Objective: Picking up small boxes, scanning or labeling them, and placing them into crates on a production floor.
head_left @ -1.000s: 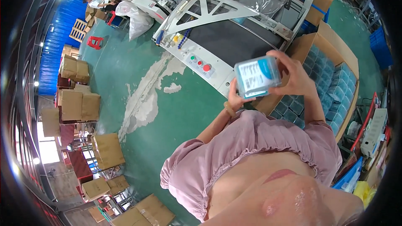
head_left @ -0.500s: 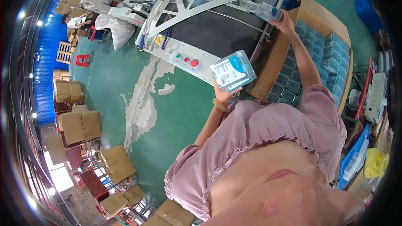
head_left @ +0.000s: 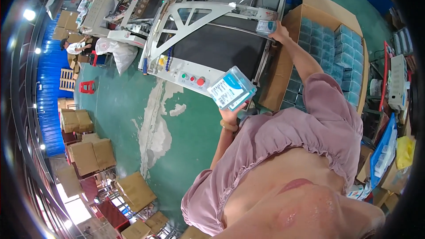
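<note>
My left hand (head_left: 230,114) is closed round the lower end of a small stack of clear plastic boxes (head_left: 232,87) with blue and white labels. I hold the stack tilted in front of the machine's button panel. Out at the far right corner of the dark conveyor belt (head_left: 221,46), my right hand (head_left: 280,32) grips another clear plastic box (head_left: 265,27) by its right end. Whether that box touches the belt I cannot tell. The palm under the left stack is mostly hidden.
Right of the machine stands an open carton (head_left: 276,68) filled with rows of clear boxes (head_left: 349,57). The panel carries a red button (head_left: 201,81). A white sack (head_left: 117,53), a red stool (head_left: 87,87) and brown cartons (head_left: 90,157) are at the left. A person (head_left: 75,46) is far off.
My right hand has moved left with its box, from the carton's edge to the belt's far corner. The left hand's stack has shifted slightly left and down in view. The view itself has shifted somewhat.
</note>
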The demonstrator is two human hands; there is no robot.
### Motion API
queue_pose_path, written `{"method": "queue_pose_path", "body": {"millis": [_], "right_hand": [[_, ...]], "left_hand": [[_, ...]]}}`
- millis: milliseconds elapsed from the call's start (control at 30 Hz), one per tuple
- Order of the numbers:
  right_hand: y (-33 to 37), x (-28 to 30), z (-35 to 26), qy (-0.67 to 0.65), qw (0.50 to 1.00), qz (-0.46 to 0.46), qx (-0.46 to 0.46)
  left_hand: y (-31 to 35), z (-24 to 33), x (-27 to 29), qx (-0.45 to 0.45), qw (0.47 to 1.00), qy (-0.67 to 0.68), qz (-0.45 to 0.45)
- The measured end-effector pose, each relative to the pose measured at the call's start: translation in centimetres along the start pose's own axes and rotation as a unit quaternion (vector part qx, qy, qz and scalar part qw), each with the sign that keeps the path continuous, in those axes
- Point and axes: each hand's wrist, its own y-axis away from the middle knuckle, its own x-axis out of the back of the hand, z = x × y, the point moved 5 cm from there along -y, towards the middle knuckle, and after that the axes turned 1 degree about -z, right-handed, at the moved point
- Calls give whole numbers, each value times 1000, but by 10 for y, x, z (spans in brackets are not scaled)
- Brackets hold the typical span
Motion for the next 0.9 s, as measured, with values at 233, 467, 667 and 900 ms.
{"method": "queue_pose_path", "body": {"millis": [233, 467, 667, 900], "right_hand": [[-12, 6, 0, -89, 994, 66, 19], [110, 27, -150, -210, 868, -97, 440], [235, 100, -167, -143, 804, -181, 547], [246, 113, -160, -94, 816, -123, 556]], "left_hand": [[-7, -4, -7, 25, 999, -24, 0], [-13, 2, 5, -12, 999, -44, -6], [-37, -14, -29, 81, 993, -29, -77], [-54, -28, -37, 58, 995, -8, -77]]}}
